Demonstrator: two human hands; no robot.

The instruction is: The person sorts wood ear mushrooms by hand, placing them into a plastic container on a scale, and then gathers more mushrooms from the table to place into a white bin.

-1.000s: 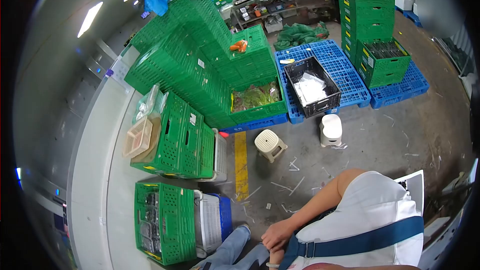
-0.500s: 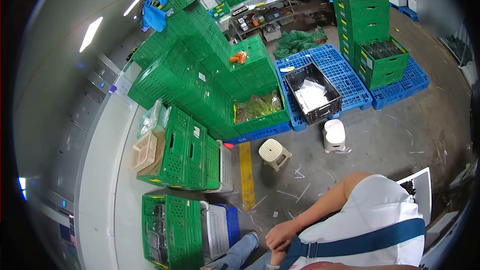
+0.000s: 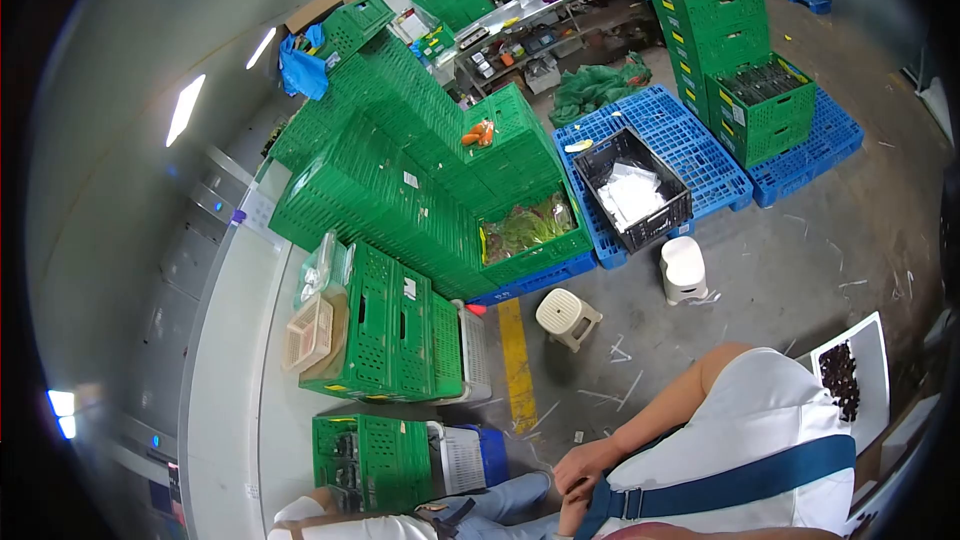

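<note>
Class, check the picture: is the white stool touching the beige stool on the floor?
Apart. The head view shows a strip of bare grey floor between the white stool and the beige stool.

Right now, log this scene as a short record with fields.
floor: grey concrete with a yellow line
right hand: at the lap beside the blue strap; nothing seen in it
left hand: mostly hidden under the right; grip unclear
green crates: stacked; one open crate holds leafy greens
black crate: on a blue pallet, white bags inside
stools: beige stool and white stool, apart
white tray: with dark pieces on it
</note>
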